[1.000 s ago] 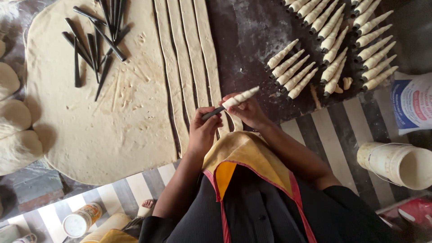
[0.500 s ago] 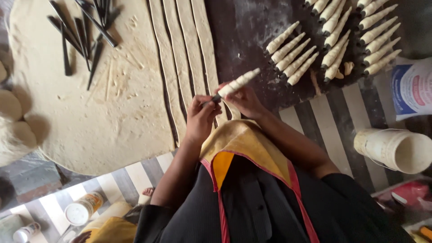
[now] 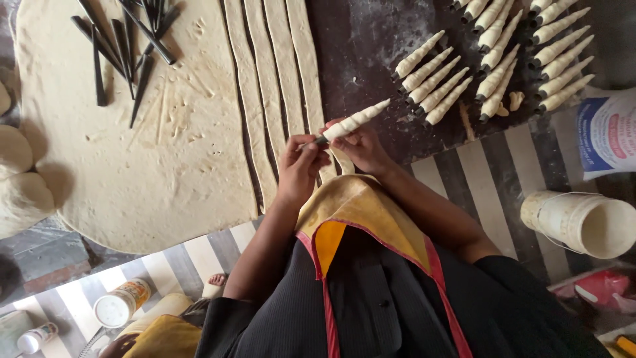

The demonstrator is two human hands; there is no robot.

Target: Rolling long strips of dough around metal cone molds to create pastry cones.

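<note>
I see left hand (image 3: pixel 299 162) pinching the dark end & right hand (image 3: pixel 358 147) clamped round the dough cone (image 3: pixel 351 122); squeeze too hard, wrap prob smears or unwinds.

White bucket (image 3: pixel 583 222), small jar (image 3: pixel 118 306), blue-white bag (image 3: pixel 606 132)

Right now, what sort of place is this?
Probably a pastry or bakery work area: a big rolled dough sheet cut into strips, black cone moulds, and rows of dough-wrapped cones on a dark floured board.
</note>
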